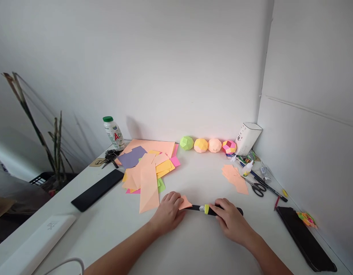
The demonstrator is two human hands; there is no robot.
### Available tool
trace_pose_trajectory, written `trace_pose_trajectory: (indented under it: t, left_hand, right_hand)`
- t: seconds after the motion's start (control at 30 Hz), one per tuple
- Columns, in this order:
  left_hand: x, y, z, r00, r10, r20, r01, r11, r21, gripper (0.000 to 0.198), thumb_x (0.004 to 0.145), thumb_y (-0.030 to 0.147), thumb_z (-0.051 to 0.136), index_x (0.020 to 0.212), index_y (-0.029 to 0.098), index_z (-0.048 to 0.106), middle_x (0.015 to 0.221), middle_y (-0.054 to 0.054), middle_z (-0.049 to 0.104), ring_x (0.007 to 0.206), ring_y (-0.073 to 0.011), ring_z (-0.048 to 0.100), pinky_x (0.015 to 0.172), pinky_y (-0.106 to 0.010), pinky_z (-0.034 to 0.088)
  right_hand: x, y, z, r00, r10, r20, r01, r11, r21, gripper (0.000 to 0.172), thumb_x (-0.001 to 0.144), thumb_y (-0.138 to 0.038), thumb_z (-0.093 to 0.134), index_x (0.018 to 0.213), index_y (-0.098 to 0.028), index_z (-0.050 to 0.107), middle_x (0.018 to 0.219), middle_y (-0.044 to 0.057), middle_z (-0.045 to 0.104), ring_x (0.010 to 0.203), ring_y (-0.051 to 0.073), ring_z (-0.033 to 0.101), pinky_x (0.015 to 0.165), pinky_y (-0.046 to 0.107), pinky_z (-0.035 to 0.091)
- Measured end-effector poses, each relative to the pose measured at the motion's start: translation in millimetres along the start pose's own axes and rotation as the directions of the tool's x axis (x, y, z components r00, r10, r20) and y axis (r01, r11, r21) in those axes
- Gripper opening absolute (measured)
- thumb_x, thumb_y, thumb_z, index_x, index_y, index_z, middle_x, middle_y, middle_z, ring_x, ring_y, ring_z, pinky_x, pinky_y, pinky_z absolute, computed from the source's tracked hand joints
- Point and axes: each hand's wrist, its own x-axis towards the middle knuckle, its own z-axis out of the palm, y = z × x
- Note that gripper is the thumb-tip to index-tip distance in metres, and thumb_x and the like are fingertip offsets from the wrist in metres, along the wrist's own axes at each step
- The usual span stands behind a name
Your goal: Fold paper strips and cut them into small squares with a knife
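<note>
My right hand (229, 217) is closed round the black and yellow handle of a utility knife (206, 209), which lies level just above or on the table with its dark blade pointing left. A small peach paper piece (185, 202) meets the blade's far end, and my left hand (169, 212) has its fingers closed on that piece. Part of the paper and the blade's tip are hidden by the left fingers. Just beyond the left hand, a long peach paper strip (149, 187) lies over a pile of coloured paper.
Four paper balls stand by the wall, a green ball (186, 143) leftmost. Peach paper pieces (235, 178), scissors (258, 189), a glue bottle (247, 168) and a black phone (305, 236) lie right. A white bottle (113, 133), black slab (97, 190) and white box (39, 244) are left.
</note>
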Motion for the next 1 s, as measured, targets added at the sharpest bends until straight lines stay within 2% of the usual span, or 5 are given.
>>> trace_pose_trajectory:
  t: [0.23,0.37,0.67,0.83,1.0]
  left_hand:
    - [3,-6,-2.2,0.983,-0.052,-0.176,0.041,0.997,-0.064,0.036,0.093,0.017,0.030,0.109,0.023,0.061,0.093,-0.007,0.064,0.085,-0.0212,0.057,0.074,-0.037,0.051]
    - [-2,5,0.9,0.968,0.151,-0.200,-0.135,0.987,0.092,0.039,0.091,0.011,0.026,0.105,0.020,0.061,0.091,-0.010,0.064,0.079,-0.0214,0.057,0.066,-0.037,0.049]
    - [-10,37,6.0,0.891,0.431,-0.142,-0.413,0.900,0.140,0.026,0.092,0.013,0.033,0.084,0.015,0.057,0.073,-0.007,0.060,0.065,-0.0181,0.050,0.056,-0.032,0.041]
    - [-6,18,2.8,0.949,0.230,-0.215,-0.189,0.963,0.194,0.027,0.092,0.019,0.037,0.112,0.017,0.056,0.106,-0.013,0.064,0.097,-0.0258,0.056,0.080,-0.043,0.047]
    - [-3,-16,12.2,0.896,-0.280,-0.345,0.404,0.836,0.370,0.064,0.083,0.042,0.046,0.137,0.007,0.037,0.146,-0.025,0.029,0.137,-0.0452,0.013,0.101,-0.064,0.024]
  right_hand:
    - [-2,5,-4,0.999,0.043,0.027,-0.042,0.997,-0.058,0.050,0.077,-0.002,0.043,0.119,-0.024,0.060,0.102,0.007,0.060,0.095,0.021,0.057,0.081,0.038,0.052]
    - [-1,0,8,0.994,-0.010,-0.109,-0.005,0.991,-0.136,0.047,0.083,-0.018,0.050,0.130,-0.020,0.052,0.124,0.014,0.057,0.111,0.028,0.055,0.088,0.045,0.051]
    - [10,-32,19,0.884,-0.394,-0.251,0.435,0.890,0.135,0.048,0.090,-0.010,0.035,0.133,-0.022,0.051,0.118,0.007,0.066,0.106,0.018,0.063,0.090,0.027,0.053]
    - [6,13,15,0.861,-0.250,-0.443,0.262,0.965,-0.036,0.047,0.089,-0.010,0.037,0.132,-0.022,0.053,0.126,0.008,0.061,0.114,0.020,0.058,0.094,0.032,0.051]
    - [3,82,8,0.860,0.072,-0.505,-0.184,0.967,-0.176,0.038,0.090,-0.018,0.034,0.114,-0.013,0.064,0.125,0.015,0.059,0.115,0.024,0.057,0.097,0.042,0.049]
